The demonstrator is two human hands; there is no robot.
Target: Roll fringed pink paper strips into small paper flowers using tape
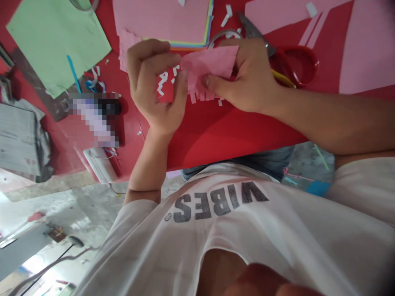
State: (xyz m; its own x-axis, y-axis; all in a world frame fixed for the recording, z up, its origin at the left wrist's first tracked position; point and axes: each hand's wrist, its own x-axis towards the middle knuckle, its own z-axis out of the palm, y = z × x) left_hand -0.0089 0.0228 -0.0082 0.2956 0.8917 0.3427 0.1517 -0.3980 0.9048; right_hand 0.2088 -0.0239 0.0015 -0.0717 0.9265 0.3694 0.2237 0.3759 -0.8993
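A piece of pink paper [216,61] with a fringe cut along its lower edge is stretched between my two hands above the red table. My left hand [157,82] pinches its left end between thumb and fingers. On the other end, my right hand [249,78] is closed, its thumb lying over the paper near the fringe. Scissors with red handles [298,65] lie just beyond my right wrist, their blades pointing away from me and partly covered by the hand. A roll of tape [224,35] shows behind the pink paper.
A stack of coloured paper [163,20] lies at the back, pink on top. Green paper [58,41] is at the far left, and pink sheets [367,49] lie on the right. White paper scraps are scattered about. A white power bank-like box [100,164] sits by the left table edge.
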